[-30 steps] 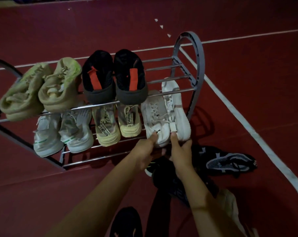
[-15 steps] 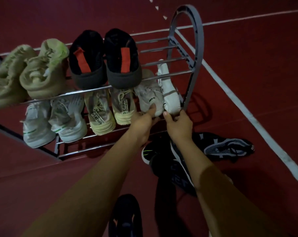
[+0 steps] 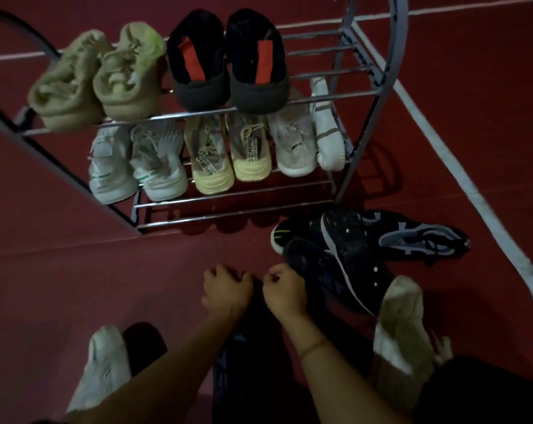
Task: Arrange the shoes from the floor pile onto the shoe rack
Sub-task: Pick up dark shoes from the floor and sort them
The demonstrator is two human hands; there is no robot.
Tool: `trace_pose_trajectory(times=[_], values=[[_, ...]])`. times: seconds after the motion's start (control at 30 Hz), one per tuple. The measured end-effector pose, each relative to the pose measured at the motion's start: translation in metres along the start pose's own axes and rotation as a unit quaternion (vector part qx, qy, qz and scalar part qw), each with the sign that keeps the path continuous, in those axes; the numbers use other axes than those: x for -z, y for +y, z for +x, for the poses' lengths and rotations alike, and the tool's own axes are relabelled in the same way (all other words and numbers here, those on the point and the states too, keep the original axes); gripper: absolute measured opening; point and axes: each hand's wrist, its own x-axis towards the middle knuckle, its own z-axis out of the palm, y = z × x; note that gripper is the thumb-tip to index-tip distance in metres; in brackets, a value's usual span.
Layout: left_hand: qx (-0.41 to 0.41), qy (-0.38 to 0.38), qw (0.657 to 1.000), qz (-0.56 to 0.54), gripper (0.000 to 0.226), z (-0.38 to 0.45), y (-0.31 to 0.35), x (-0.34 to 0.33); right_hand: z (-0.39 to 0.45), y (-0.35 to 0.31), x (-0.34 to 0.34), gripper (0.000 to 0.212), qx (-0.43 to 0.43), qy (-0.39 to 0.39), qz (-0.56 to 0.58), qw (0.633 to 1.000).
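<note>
Head view: the shoe rack (image 3: 378,87) stands on the red floor (image 3: 75,286). Its upper shelf carries olive sneakers (image 3: 99,78) and black slippers with red tabs (image 3: 228,62); the lower shelf carries pale green-trimmed sneakers (image 3: 136,166), cream sneakers (image 3: 231,154) and white sneakers (image 3: 308,139). In front of the rack's right foot lies the pile of black shoes (image 3: 366,240). Nearer than the rack, the left hand (image 3: 227,290) and right hand (image 3: 285,290) sit side by side, fingers curled over something dark; whether they grip it, I cannot tell.
</note>
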Motion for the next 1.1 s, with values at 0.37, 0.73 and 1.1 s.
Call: trace_pose_trajectory(times=[0.37, 0.73, 1.1], values=[[0.098, -0.079, 0.990, 0.065, 0.102, -0.049, -0.105, 0.000, -0.034, 0.070, 0.049, 0.022, 0.140, 0.125, -0.118, 0.975], [0.047, -0.013, 0.991, -0.123, 0.030, -0.011, -0.110, 0.037, 0.031, 0.043, 0.143, 0.139, -0.039, 0.053, -0.291, 0.954], [0.033, -0.053, 0.994, -0.085, 0.036, 0.000, -0.116, 0.015, 0.043, 0.028, 0.133, 0.112, -0.038, 0.057, -0.299, 0.952]])
